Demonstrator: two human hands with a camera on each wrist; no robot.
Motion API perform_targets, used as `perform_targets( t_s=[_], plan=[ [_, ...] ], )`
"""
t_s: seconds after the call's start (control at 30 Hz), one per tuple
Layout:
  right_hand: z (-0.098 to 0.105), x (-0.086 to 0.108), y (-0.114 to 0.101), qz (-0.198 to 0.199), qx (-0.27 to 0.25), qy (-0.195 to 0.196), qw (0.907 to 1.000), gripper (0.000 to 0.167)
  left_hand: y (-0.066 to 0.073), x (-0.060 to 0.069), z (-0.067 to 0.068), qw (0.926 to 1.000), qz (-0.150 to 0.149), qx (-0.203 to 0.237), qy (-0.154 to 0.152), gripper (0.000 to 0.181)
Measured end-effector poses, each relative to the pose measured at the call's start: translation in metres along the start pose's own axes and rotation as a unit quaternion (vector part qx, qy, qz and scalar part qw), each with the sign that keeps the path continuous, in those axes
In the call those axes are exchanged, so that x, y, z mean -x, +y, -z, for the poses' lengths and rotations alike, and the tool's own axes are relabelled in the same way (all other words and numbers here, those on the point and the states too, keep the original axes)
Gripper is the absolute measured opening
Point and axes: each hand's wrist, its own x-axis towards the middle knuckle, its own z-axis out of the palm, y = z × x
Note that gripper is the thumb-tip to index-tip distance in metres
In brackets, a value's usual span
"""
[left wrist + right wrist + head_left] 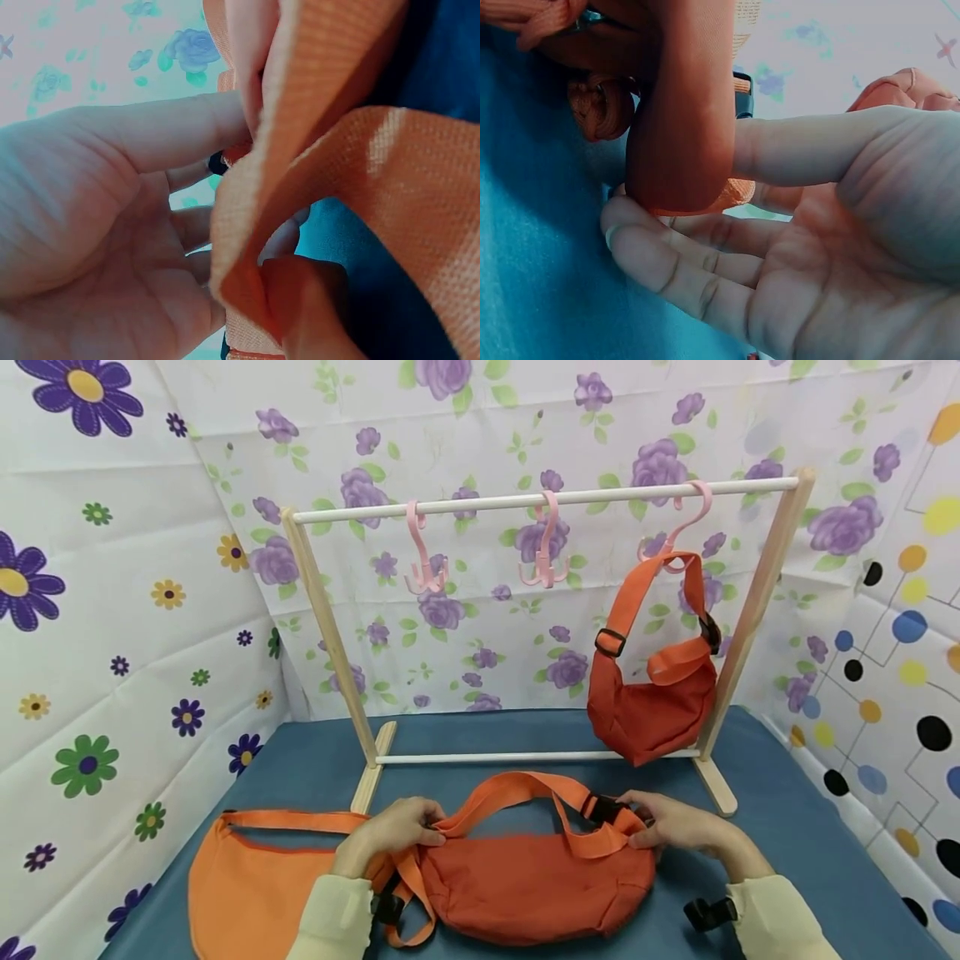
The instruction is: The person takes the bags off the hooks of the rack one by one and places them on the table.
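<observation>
Nearest, at lower left: one light-orange bag (pixel 255 885) on the blue bench (pixel 315 760). Next, left hand (pixel 397 828) pinching the upper left corner of one red-orange bag (pixel 536 885), lower centre; right hand (pixel 667 822) pinching its upper right corner. Behind, left to right, three pink hangers (pixel 545 564) on one rack (pixel 480 504), rightmost carrying one hung bag (pixel 656 718), right of centre. Insides of all three bags hidden from view.
</observation>
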Motion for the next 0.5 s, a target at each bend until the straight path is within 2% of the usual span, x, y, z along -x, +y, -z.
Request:
perform_targets(
  t_s=[0.1,0.23,0.5],
  plan=[
    [-0.002,0.0,-0.001,-0.004,0.006,0.015,0.9999,0.067,-0.002,-0.001,0.0,0.9999,-0.007,0.004,0.006,0.011],
    [-0.009,0.002,-0.008,-0.028,-0.006,0.048,0.9984,0.062,-0.003,-0.002,0.0,0.9996,-0.016,0.021,0.011,0.014],
    [-0.009,0.006,-0.015,-0.045,0.004,0.061,0.9971,0.062,-0.003,-0.005,0.0,0.9991,-0.026,0.031,0.011,0.027]
  ],
)
